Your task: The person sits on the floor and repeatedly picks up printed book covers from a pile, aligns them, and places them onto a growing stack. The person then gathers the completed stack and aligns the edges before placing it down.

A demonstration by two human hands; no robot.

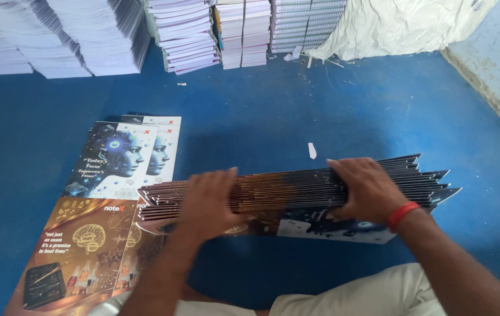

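Printed cover sheets (296, 190), fanned into a long stepped bundle, lie across the blue floor (320, 111) just in front of our knees, their edges running left to right. Our left hand (209, 205) presses flat on the left part of the bundle, fingers spread and pointing away from us. Our right hand (367, 187) curls over the right part, fingers hooked across the far edge and thumb on the near side, gripping the sheets; a red band (402, 215) circles that wrist. To the left of the bundle, flat on the floor, lie two overlapping cover sheets (103, 205), each showing a blue face design above a golden brain design. Along the far edge of the floor stand tall stacks of white paper (68, 41) and stacks of notebooks (244, 29), with a crumpled white sack (402, 23) at the far right corner. One small white paper scrap (312, 151) rests just beyond the bundle.
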